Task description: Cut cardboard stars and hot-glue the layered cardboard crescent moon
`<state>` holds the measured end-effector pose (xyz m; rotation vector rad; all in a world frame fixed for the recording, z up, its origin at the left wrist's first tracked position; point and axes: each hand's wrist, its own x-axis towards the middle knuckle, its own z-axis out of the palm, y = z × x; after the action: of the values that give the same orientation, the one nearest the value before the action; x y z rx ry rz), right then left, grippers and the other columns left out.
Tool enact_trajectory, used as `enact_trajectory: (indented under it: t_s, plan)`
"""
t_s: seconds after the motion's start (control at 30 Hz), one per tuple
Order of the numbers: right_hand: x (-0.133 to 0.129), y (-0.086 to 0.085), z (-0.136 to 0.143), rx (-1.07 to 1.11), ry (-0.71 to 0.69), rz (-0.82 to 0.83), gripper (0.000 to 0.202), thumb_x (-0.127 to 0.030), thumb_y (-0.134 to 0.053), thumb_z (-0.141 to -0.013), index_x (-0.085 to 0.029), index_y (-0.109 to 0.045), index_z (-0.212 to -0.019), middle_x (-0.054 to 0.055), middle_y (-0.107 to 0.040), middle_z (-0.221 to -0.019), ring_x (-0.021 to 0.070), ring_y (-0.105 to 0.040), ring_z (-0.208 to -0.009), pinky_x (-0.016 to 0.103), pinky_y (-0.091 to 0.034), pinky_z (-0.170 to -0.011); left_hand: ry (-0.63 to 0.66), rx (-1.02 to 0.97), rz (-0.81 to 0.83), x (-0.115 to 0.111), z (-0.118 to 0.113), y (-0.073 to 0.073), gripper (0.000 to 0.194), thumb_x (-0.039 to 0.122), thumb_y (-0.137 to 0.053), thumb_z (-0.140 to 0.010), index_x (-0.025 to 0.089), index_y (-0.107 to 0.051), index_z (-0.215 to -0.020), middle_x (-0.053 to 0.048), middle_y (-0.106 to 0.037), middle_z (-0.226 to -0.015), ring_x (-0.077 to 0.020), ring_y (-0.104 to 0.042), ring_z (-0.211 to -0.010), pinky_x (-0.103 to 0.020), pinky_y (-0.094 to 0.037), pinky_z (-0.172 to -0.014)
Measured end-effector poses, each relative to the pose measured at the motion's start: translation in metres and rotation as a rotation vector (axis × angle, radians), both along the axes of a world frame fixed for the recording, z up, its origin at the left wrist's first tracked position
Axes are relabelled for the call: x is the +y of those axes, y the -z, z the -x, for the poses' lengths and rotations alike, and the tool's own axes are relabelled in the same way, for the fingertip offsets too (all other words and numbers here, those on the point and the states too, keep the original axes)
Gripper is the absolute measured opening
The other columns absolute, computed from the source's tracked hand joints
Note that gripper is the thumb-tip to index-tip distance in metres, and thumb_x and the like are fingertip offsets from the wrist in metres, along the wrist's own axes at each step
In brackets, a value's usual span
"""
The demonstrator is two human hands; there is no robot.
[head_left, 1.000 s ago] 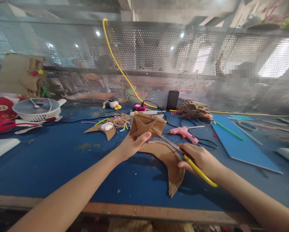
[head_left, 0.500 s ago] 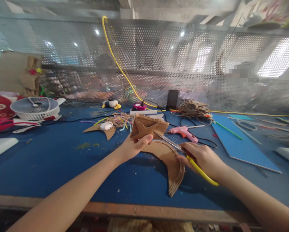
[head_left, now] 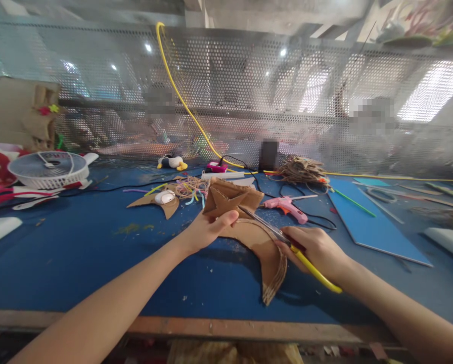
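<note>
My left hand (head_left: 207,230) grips a brown piece of cardboard (head_left: 232,198) with its thumb on the front face; a star-like outline shows on it. In my right hand (head_left: 317,250) is a pair of yellow-handled scissors (head_left: 313,273), its blades pointing up and left and meeting the lower edge of the piece. Whether the blades are apart, I cannot tell. Below the two hands a thick, layered cardboard crescent (head_left: 266,253) rests on the blue table, its upper left end partly hidden by my left hand.
A pink glue gun (head_left: 287,207) lies just beyond my right hand. Farther right is a blue board (head_left: 370,222) with a green stick. Left of centre are another cardboard cutout (head_left: 169,207) and tangled cords (head_left: 190,188). A white fan (head_left: 48,169) lies at far left; a perforated metal screen (head_left: 226,101) stands behind.
The view has shifted slightly, so the background sits a little farther left. Both hands, the cardboard and the scissors hold nearly the same positions.
</note>
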<state>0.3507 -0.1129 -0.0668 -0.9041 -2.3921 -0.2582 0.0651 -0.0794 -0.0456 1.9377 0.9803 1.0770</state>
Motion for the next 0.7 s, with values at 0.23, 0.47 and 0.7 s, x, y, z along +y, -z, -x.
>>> enact_trajectory:
  t_s: [0.23, 0.47, 0.7]
  plan:
    - [0.001, 0.003, -0.001, 0.01, -0.037, 0.03, 0.017, -0.024, -0.053, -0.099, -0.022, -0.05, -0.082, -0.005, -0.051, -0.059, 0.0102, -0.044, -0.047, 0.026, -0.032, -0.05, 0.028, -0.001, -0.019, 0.001, 0.0, 0.001, 0.043, 0.056, -0.049, -0.092, 0.02, -0.056, -0.069, -0.003, -0.064, -0.078, -0.0182, -0.061, -0.081, -0.031, -0.051, -0.084]
    - [0.001, 0.005, -0.002, 0.025, -0.051, 0.035, 0.017, -0.026, -0.051, -0.1, -0.021, -0.052, -0.083, -0.004, -0.055, -0.06, 0.0106, -0.047, -0.048, 0.026, -0.033, -0.05, 0.006, -0.003, 0.007, -0.007, -0.004, -0.004, 0.043, 0.056, -0.049, -0.091, 0.021, -0.052, -0.066, -0.001, -0.058, -0.068, -0.0178, -0.058, -0.075, -0.031, -0.051, -0.078]
    - [0.0, 0.005, 0.002, 0.015, 0.018, 0.0, 0.015, -0.028, -0.049, -0.101, -0.02, -0.056, -0.09, -0.002, -0.057, -0.06, 0.0115, -0.05, -0.048, 0.026, -0.035, -0.05, -0.07, -0.045, -0.012, -0.01, -0.008, -0.004, 0.042, 0.055, -0.051, -0.09, 0.021, -0.053, -0.066, -0.001, -0.058, -0.068, -0.0167, -0.057, -0.072, -0.03, -0.051, -0.075]
